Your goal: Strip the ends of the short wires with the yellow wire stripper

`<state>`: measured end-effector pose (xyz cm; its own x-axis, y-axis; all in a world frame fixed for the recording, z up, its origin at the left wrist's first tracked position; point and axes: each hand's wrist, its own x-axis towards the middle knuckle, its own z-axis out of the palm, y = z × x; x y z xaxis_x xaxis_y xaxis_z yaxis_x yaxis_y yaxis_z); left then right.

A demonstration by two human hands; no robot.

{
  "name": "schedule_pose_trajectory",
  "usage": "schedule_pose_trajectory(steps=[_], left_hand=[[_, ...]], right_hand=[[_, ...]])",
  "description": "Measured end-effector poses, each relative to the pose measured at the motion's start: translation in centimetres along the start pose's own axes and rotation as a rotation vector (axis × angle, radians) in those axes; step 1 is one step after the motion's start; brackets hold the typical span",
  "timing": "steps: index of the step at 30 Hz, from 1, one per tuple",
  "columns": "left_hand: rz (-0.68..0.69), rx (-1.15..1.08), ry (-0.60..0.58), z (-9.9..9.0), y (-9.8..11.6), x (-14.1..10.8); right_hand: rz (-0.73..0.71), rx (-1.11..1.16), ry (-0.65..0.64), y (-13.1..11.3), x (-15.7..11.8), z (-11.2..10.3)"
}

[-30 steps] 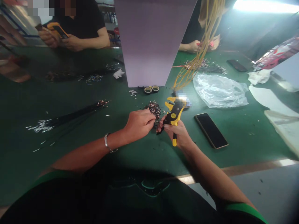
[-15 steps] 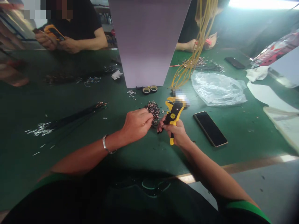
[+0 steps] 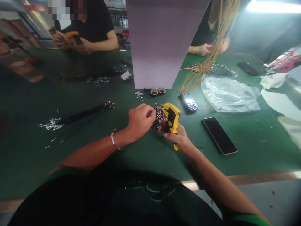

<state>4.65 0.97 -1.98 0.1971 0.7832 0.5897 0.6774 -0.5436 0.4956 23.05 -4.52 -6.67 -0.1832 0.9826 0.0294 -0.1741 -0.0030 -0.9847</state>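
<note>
My right hand (image 3: 181,138) is wrapped round the handles of a yellow and black wire stripper (image 3: 173,117), its head raised and its jaws facing left. Just left of it, my left hand (image 3: 141,121) is closed in a pinch, knuckles up. Whatever its fingertips hold, if anything, is hidden. Between the two hands lies a heap of short dark wires with copper-coloured ends (image 3: 160,113). The stripper's head partly covers this heap. A bundle of long black wires (image 3: 82,114) with bright tips lies on the table to the left.
Beyond the heap are two tape rolls (image 3: 154,92) and a pale upright panel (image 3: 160,47). On the right lie a keypad phone (image 3: 190,102), a smartphone (image 3: 219,135) and a clear plastic bag (image 3: 231,94). Yellow wires (image 3: 216,53) hang above. Other people sit across the green table (image 3: 131,160).
The view has shifted, so most things appear further right. The stripper has turned in my right hand, its jaws now facing left beside the heap. My left hand stays closed near it.
</note>
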Motion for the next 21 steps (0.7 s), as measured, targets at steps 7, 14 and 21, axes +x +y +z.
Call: schedule_pose_trajectory(steps=[7,14,21], left_hand=[[-0.044,-0.006,0.008,0.9,0.2,0.2],[-0.045,-0.057,-0.011,1.2,0.8,0.0],[-0.098,-0.086,-0.013,1.8,0.1,-0.4]], right_hand=[[0.086,-0.005,-0.003,-0.2,0.2,-0.2],[0.106,-0.026,-0.024,-0.5,0.4,-0.2],[0.114,0.012,0.006,0.0,0.3,-0.8]])
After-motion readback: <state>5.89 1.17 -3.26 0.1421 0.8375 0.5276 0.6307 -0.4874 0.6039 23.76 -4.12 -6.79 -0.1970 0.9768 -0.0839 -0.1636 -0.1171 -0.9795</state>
